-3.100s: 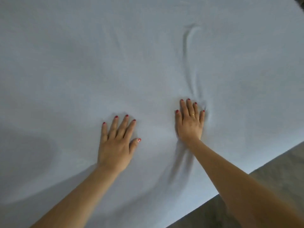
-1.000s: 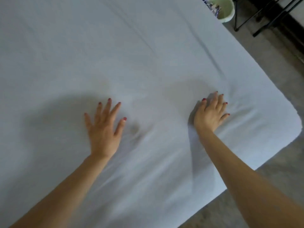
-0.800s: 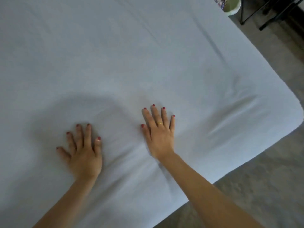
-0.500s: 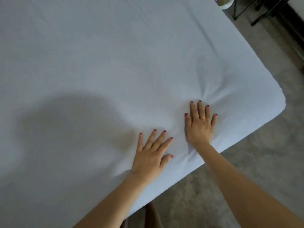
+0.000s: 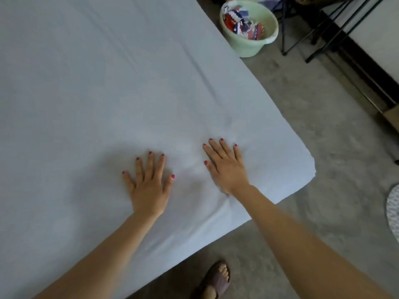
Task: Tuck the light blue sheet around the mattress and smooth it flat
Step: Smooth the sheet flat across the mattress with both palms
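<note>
Both hands, left hand (image 5: 149,186) and right hand (image 5: 226,167), lie flat with fingers spread on the light blue sheet (image 5: 108,93), gripping nothing; a hard push toward the lower-right corner could bunch fresh creases there.

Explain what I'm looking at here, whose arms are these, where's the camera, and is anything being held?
No machine here: a person wears a camera on the head, looking down at their own arms. The left hand and right hand lie flat, fingers spread, pressing on a light blue sheet that covers a mattress near its corner. Nothing is held. On the floor beside the bed stands a pale green basin of colourful scraps, and the person's sandalled foot shows below.
</note>
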